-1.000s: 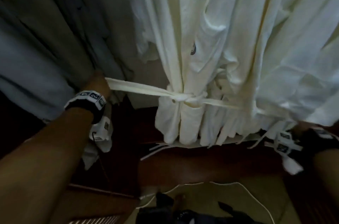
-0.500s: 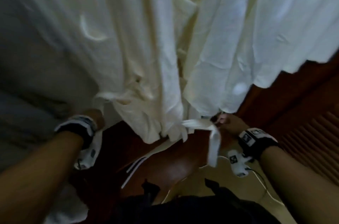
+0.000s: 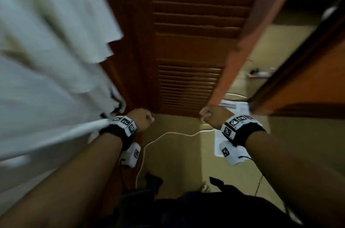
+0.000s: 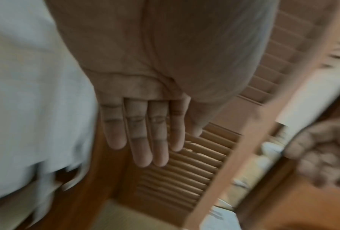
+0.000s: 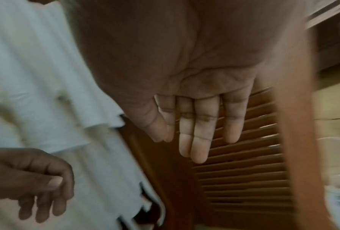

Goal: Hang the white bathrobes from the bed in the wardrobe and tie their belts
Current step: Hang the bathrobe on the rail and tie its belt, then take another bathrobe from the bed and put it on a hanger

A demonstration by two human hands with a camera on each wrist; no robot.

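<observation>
L hand [image 4: 143, 124]: fingers straight, together, holding nothing
R hand [image 5: 200, 124]: same
bathrobes [image 3: 46, 59]: hanging left, beside louvered wardrobe door [image 3: 192, 41]

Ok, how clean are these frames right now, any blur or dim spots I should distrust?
Head view: dim, and the white bathrobes are smeared by motion; the louvred door is sharper. Left wrist view: left hand fairly sharp, robe and right hand blurred. Right wrist view: door edge streaked, robe soft.
</observation>
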